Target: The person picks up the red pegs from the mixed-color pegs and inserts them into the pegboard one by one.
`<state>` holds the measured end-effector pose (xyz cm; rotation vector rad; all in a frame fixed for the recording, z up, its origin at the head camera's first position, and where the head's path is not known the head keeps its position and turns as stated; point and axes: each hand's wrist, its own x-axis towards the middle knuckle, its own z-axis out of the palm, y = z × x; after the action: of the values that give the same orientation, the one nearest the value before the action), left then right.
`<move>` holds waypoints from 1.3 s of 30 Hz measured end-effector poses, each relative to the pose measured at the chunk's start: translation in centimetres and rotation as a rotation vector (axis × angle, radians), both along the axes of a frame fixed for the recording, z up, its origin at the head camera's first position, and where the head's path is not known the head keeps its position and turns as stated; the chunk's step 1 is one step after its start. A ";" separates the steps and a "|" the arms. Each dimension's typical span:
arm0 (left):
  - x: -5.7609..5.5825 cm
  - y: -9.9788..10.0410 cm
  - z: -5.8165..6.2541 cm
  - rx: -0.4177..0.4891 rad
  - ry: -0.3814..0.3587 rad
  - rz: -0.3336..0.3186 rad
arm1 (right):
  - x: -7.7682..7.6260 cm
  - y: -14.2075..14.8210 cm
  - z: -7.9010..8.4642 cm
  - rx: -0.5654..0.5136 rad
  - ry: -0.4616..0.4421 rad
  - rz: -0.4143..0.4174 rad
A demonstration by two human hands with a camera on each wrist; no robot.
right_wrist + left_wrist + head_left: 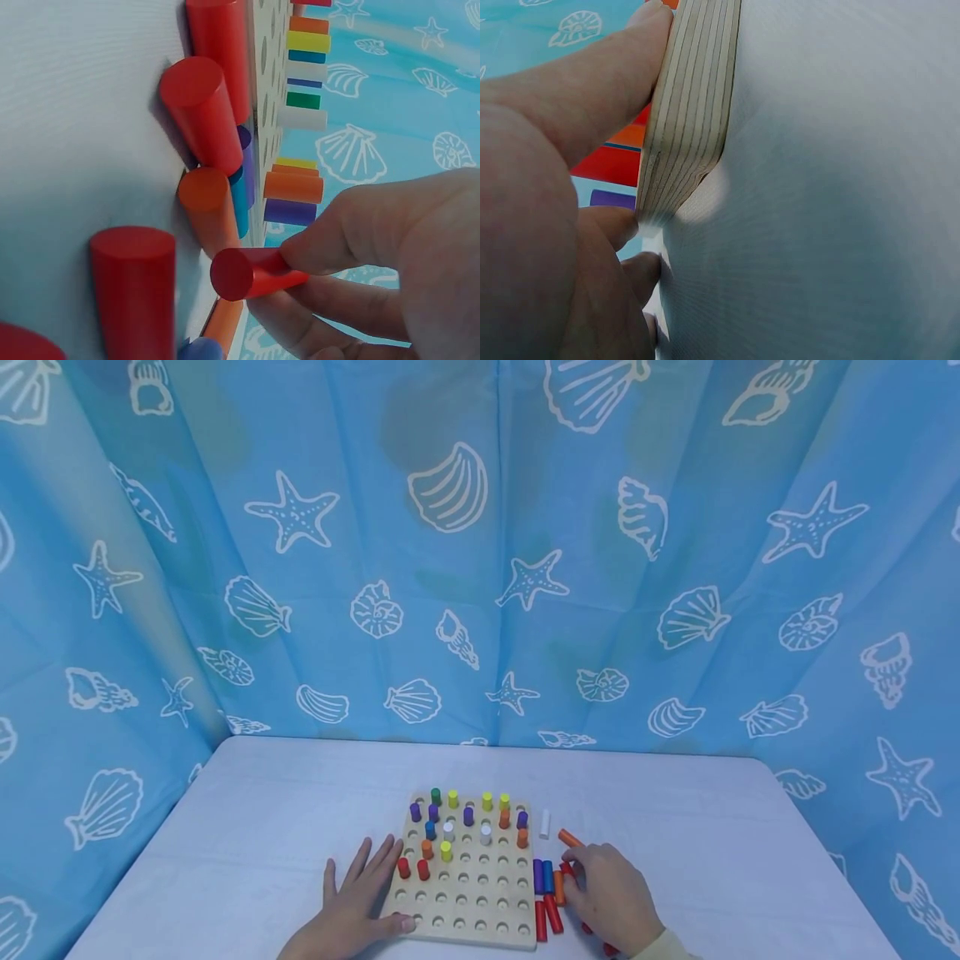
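Observation:
A pale wooden pegboard lies on the table, with upright coloured pegs mostly in its far rows and left side. My left hand rests at the board's left side, fingers spread and thumb on the near left corner. In the left wrist view that thumb touches the board above its layered edge. To the right of the board, my right hand pinches a red peg between thumb and fingers. It is held over loose pegs, among them an orange peg and a standing-looking red peg.
Against the board's right edge lie a purple peg, a blue peg and red pegs. Farther back are a white peg and an orange peg. A blue shell-patterned curtain hangs behind the white table.

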<state>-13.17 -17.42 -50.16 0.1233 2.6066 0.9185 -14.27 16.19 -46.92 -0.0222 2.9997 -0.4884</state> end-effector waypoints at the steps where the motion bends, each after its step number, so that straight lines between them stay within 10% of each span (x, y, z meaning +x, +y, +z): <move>1: 0.0 0.0 0.0 -0.001 -0.002 0.000 | 0.0 0.0 0.1 -0.004 0.006 0.004; 39: -0.3 -0.3 -0.9 -0.028 0.011 -0.009 | 0.4 -2.9 0.5 -0.157 0.249 0.126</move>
<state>-13.51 -17.68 -51.03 0.1329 2.6258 0.8798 -13.86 13.32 -46.37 -0.3044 3.1624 -0.7576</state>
